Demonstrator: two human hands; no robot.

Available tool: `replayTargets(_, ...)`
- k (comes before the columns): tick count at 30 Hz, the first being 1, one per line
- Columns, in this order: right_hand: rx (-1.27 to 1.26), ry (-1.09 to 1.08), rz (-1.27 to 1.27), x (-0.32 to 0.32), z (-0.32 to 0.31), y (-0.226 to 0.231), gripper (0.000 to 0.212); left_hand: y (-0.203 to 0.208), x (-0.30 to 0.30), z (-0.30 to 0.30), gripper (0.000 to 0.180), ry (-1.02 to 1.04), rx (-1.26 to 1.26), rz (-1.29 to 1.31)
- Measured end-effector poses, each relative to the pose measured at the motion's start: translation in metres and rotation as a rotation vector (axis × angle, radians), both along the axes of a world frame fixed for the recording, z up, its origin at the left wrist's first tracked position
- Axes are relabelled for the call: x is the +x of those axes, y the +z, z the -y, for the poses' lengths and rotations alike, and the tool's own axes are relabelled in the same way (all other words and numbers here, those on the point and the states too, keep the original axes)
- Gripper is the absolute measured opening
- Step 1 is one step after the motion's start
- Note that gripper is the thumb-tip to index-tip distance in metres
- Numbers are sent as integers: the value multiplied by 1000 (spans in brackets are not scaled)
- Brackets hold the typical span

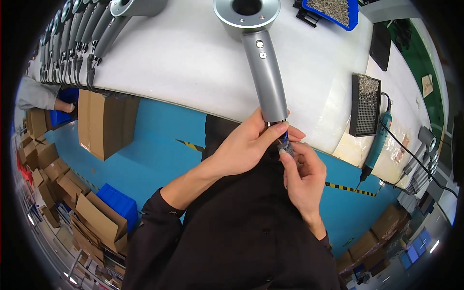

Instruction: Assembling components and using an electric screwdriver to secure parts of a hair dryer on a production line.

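A grey hair dryer point(267, 77) lies on the white bench, its round head at the far side and its handle pointing toward me. My left hand point(249, 145) is closed around the open lower end of the handle, thumb on top. Blue and dark wires come out of that end. Just below it, my right hand point(304, 171) pinches a dark grey cord end piece point(286, 147) between thumb and fingers. A short gap with wires shows between the handle and this piece. The fingers hide part of the wiring.
Several more hair dryers point(104, 41) with cords line the bench's far left. At right are a black screw tray point(366, 104), a teal electric screwdriver point(378, 145) and a dark phone-like slab point(380, 47). A blue bin of screws point(333, 10) stands behind. Another person's hand point(65, 106) shows at left, by a cardboard box point(106, 123).
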State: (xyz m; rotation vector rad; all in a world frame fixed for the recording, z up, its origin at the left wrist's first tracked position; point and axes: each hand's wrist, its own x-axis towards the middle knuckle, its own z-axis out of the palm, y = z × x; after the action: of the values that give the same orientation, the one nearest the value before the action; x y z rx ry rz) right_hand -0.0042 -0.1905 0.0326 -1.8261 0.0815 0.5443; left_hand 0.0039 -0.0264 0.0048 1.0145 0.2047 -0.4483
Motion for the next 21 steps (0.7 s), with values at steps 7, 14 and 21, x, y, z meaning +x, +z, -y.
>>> replayTargets(7, -421, 102, 559, 1, -22, -6, 16, -1, 9, -2, 27, -1, 68, 10)
replayTargets(14, -401, 63, 585, -5, -22, -10, 17, -7, 3, -3, 27, -43, 337, 169)
replayTargets(21, -301, 61, 455, 8, -20, -16, 18, -15, 4, 6, 23, 84, 67, 99)
